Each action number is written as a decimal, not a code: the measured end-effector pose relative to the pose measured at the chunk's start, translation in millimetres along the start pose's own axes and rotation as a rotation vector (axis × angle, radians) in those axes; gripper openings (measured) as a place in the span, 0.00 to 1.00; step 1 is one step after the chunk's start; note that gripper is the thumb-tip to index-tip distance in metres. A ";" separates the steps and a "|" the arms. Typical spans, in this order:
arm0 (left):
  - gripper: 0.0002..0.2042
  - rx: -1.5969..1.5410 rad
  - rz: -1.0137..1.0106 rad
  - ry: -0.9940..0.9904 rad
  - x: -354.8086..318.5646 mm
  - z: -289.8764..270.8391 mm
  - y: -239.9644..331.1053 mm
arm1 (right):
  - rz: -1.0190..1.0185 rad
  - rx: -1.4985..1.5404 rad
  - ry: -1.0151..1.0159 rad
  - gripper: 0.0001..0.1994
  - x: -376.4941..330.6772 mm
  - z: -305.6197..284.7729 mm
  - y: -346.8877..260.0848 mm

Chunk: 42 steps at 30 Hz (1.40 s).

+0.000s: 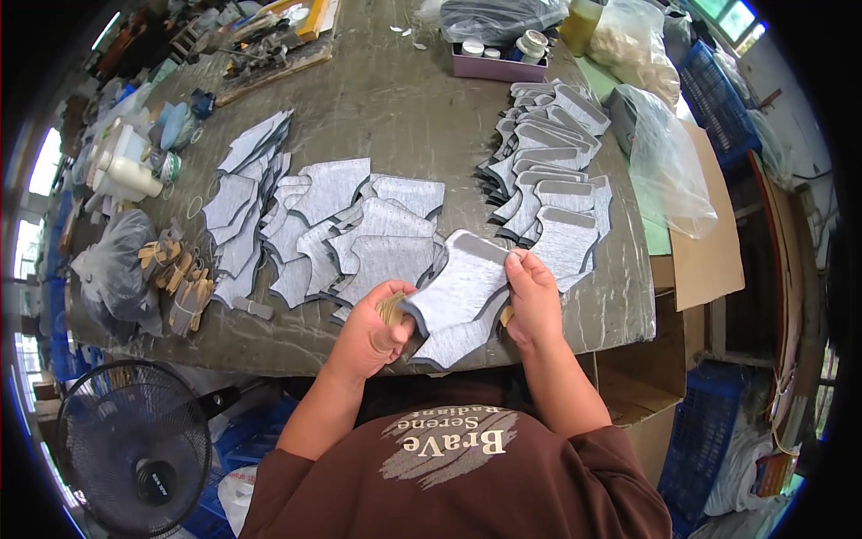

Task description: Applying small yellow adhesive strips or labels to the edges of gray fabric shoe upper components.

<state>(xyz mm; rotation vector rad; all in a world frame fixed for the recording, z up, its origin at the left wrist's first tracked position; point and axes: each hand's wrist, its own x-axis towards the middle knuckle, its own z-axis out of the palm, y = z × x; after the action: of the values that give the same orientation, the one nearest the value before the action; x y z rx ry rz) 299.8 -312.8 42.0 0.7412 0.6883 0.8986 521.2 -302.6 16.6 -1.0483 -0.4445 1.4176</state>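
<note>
Grey felt-like fabric, cut to a shaped panel (458,287) with a plain paler band along its top edge, is pinched between both hands just above the near edge of the surface (395,108). The right hand (532,301) has its fingers (519,262) closed on the panel's upper right corner, seemingly to keep it flat and facing up; the left hand (373,331) grips the lower left end, curled as well around a small tan object (391,308) that I cannot make out clearly. A second grey piece (453,340) hangs below the first, held with it. Just beyond the hands, loose panels (359,242) lie fanned and overlapping in the middle of the surface, likely so each can be lifted singly, while a stack with pale bands (548,171) sits to the right, shingled in a neat row. Further left are tan bundles (180,278), white bottles (126,171) and a tied plastic bag (112,260); a black fan (135,449) stands below the surface.
</note>
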 end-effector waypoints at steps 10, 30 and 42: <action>0.06 0.315 -0.189 0.251 -16.0 19.7 -17.6 | -0.134 0.338 0.376 0.05 13.8 -9.7 -32.4; 0.21 0.106 -0.163 0.003 -22.2 8.3 -14.3 | -0.679 -1.720 -0.506 0.18 -53.7 -11.2 -11.8; 0.22 0.919 0.171 -0.112 -11.0 32.9 -12.9 | -0.355 -0.869 -0.350 0.03 -60.4 5.2 -10.5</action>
<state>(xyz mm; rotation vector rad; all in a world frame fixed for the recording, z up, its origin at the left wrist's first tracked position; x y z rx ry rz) 326.2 -336.6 52.5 1.6730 0.9508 0.6589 512.9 -355.4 47.1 -1.2996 -1.5179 1.0796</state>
